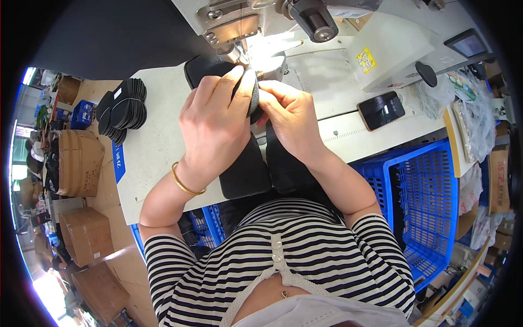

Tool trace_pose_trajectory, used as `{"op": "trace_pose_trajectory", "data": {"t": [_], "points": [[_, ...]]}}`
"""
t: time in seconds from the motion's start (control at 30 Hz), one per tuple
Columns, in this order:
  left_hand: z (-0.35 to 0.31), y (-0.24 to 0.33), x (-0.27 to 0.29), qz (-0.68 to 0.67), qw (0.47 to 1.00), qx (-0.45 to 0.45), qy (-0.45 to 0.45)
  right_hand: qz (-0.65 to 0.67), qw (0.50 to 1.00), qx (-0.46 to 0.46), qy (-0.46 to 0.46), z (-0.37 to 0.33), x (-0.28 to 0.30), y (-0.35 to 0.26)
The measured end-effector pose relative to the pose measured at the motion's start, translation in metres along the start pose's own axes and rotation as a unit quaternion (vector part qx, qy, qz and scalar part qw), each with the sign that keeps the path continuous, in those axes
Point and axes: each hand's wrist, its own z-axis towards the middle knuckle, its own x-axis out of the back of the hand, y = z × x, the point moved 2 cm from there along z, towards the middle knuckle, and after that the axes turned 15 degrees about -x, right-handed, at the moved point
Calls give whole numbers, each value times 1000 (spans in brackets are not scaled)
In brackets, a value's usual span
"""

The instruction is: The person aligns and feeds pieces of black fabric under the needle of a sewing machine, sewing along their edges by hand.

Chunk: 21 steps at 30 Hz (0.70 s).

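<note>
Both hands are close together just below the needle area of a sewing machine (233, 30). My left hand (215, 120) is closed, its fingers pinching a black padded fabric piece (254, 101) from the left. From the right, my right hand (291, 117) grips the same piece between thumb and fingers. Black padded sections (246, 171) hang down over the table's near edge beneath my wrists. Whether these are all one piece is hidden by my hands. Bright lamp light washes out the spot around the needle.
Bundled black fabric pieces (129, 103) lie on the white table (155, 147) at left. A phone (381, 110) rests on the right side. Below it stands a blue plastic crate (430, 201). Cardboard boxes (81, 163) stand on the floor at far left.
</note>
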Motion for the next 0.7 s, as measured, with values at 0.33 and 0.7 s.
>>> {"op": "trace_pose_trajectory", "data": {"t": [0.33, 0.7], "points": [[-7, -3, 21, -171, 984, 50, 3, -35, 999, 38, 4, -5, 4, 3], [-30, -117, -81, -543, 649, 497, 194, -565, 798, 72, 195, -53, 58, 75]]}}
